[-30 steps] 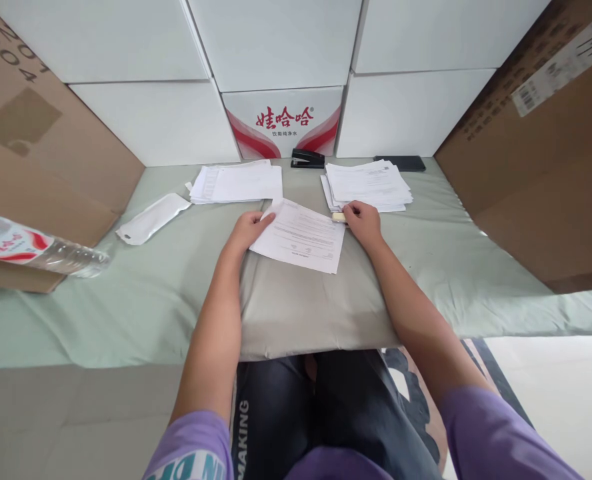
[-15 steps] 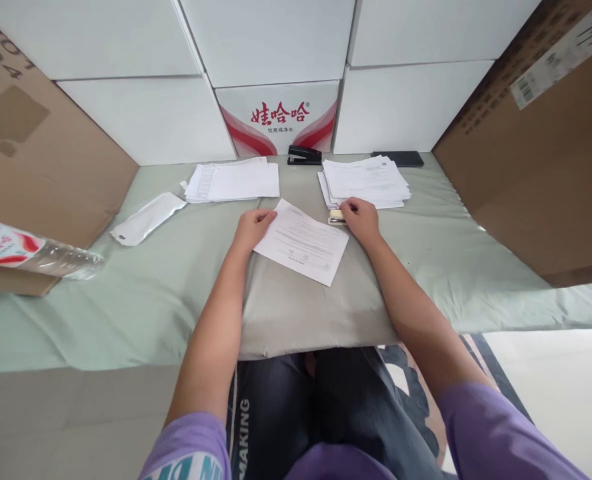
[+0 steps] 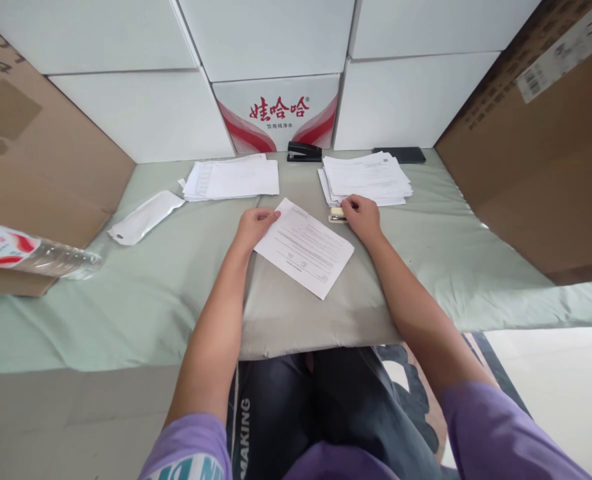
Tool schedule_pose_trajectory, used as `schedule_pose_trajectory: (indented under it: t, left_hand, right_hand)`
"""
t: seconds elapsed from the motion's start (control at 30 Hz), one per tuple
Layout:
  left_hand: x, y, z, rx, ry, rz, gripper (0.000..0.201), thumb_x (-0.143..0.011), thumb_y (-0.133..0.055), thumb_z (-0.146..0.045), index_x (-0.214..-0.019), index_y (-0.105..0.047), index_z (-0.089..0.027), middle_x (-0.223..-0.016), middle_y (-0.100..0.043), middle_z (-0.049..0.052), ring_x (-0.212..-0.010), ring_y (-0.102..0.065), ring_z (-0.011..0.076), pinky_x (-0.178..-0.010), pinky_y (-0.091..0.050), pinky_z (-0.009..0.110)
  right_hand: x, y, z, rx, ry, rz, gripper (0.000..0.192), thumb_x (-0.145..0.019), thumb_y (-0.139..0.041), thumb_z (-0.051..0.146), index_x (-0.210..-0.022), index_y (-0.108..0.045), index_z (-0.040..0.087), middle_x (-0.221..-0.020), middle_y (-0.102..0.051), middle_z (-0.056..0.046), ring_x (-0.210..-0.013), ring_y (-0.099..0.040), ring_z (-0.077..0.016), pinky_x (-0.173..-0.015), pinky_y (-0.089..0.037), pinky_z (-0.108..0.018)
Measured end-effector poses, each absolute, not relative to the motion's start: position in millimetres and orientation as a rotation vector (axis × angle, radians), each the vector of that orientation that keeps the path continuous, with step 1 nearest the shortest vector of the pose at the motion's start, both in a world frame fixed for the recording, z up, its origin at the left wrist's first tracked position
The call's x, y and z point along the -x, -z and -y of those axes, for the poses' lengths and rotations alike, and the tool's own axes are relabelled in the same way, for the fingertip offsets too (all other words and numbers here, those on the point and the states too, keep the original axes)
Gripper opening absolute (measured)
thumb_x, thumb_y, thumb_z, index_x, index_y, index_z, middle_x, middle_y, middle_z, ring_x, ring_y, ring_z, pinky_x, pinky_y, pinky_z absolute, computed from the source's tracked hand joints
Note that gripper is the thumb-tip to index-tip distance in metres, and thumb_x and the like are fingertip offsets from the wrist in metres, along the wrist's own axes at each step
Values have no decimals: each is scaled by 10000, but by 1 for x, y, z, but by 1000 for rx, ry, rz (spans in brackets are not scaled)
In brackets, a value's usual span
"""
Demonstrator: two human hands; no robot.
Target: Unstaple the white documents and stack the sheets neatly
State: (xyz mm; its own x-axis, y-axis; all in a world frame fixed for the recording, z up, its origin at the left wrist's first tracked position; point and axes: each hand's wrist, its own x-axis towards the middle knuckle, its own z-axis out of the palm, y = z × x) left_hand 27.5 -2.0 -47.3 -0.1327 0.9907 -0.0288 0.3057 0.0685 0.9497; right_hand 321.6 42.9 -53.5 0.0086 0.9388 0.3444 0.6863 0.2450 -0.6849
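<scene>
Pinching the near-left corner of a printed sheet (image 3: 305, 247), the left hand (image 3: 254, 225) has thumb and fingers closed lightly on the paper's edge while the rest of the page lies flat and skewed on the grey pad (image 3: 306, 307) between the two hands. Over on the other side, the right hand (image 3: 363, 215) curls its fingers down onto a small pale block (image 3: 336, 214), maybe an eraser or a box of staples, too small to tell, right at the sheet's far-right corner. Just beyond that hand sits a loose pile of papers (image 3: 366, 179); beyond the left hand, a second pile (image 3: 233, 180). Between the piles, further out, a black stapler (image 3: 304, 152), and a dark phone (image 3: 399, 155) past the right-hand pile. Out to the left of the left hand, a white pouch (image 3: 145, 217) lies flat, then a water bottle (image 3: 31, 252) on its side; whether anything is in either I cannot tell. The sheet looks featherlight, limp and easy to crease, so a corner or edge is the sensible grip. All of it rests on the green-covered table (image 3: 126, 293).
</scene>
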Motion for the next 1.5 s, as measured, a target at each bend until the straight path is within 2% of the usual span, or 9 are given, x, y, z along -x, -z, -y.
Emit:
schedule_pose_trajectory:
  t: [0.27, 0.5, 0.63, 0.73, 0.83, 0.97, 1.33, 1.4, 1.5]
  left_hand:
    - [-31, 45, 3, -1286, -1099, -1550, 359, -700, -800, -504, -736, -700, -160, -705, -683, 41, -591, -568, 143, -511, -380, 252]
    - [-37, 45, 5, -1423, -1084, -1561, 330, -721, -805, -454, -717, -605, -192, -675, -586, 10, -615, -513, 136, -587, -397, 274]
    - [-39, 45, 5, -1582, -1046, -1572, 276, -781, -752, -398, -970, -690, -207, -732, -597, 0, -694, -548, 160, -690, -461, 300]
    - [-42, 44, 8, -1708, -930, -1551, 422, -853, -670, -378, -1252, -697, -242, -852, -655, 22, -787, -601, 185, -802, -503, 336]
    - [-43, 43, 9, -1768, -888, -1550, 473, -895, -619, -364, -1355, -673, -269, -1061, -710, 55, -956, -645, 215, -942, -502, 366]
    - [-34, 47, 4, -1733, -980, -1601, 445, -889, -608, -331, -1309, -699, -220, -1228, -719, 81, -1125, -644, 242, -1039, -478, 367]
    - [-4, 51, -10, -1575, -1138, -1773, 493, -787, -609, -177, -1267, -713, -225, -1147, -726, 75, -1112, -653, 244, -1075, -478, 397]
    - [-5, 49, -9, -1538, -1139, -1725, 447, -804, -626, -232, -1239, -723, -209, -1132, -734, 78, -1069, -665, 247, -1043, -500, 400]
    - [-9, 44, -4, -1474, -1097, -1635, 370, -857, -641, -431, -1105, -761, -183, -1015, -752, 85, -948, -685, 252, -914, -553, 382]
  right_hand:
    - [-321, 54, -44, 1517, -386, 1747, 269, -873, -516, 400, -745, -662, 214, -728, -665, -33, -728, -557, -193, -678, -350, -314]
    - [-321, 55, -44, 1516, -392, 1750, 261, -872, -509, 382, -749, -665, 214, -753, -680, -37, -750, -573, -198, -693, -365, -319]
    - [-320, 55, -44, 1519, -391, 1740, 258, -874, -511, 380, -749, -664, 215, -757, -682, -37, -748, -572, -197, -702, -373, -322]
    - [-320, 54, -44, 1521, -390, 1741, 262, -874, -511, 385, -750, -667, 215, -747, -680, -40, -743, -568, -199, -698, -374, -323]
    - [-320, 54, -44, 1515, -399, 1741, 272, -876, -509, 395, -758, -673, 213, -753, -685, -40, -739, -570, -198, -700, -379, -323]
    - [-322, 55, -46, 1512, -406, 1755, 276, -876, -508, 396, -774, -686, 211, -753, -684, -39, -745, -573, -198, -705, -384, -323]
    - [-325, 55, -47, 1499, -426, 1788, 275, -878, -500, 395, -780, -677, 210, -764, -682, -46, -756, -573, -201, -694, -390, -316]
    - [-324, 55, -47, 1488, -434, 1784, 270, -879, -499, 387, -781, -675, 209, -772, -684, -47, -760, -579, -201, -705, -395, -318]
    - [-324, 55, -47, 1480, -435, 1775, 262, -880, -505, 381, -777, -671, 206, -770, -678, -46, -763, -583, -202, -724, -396, -324]
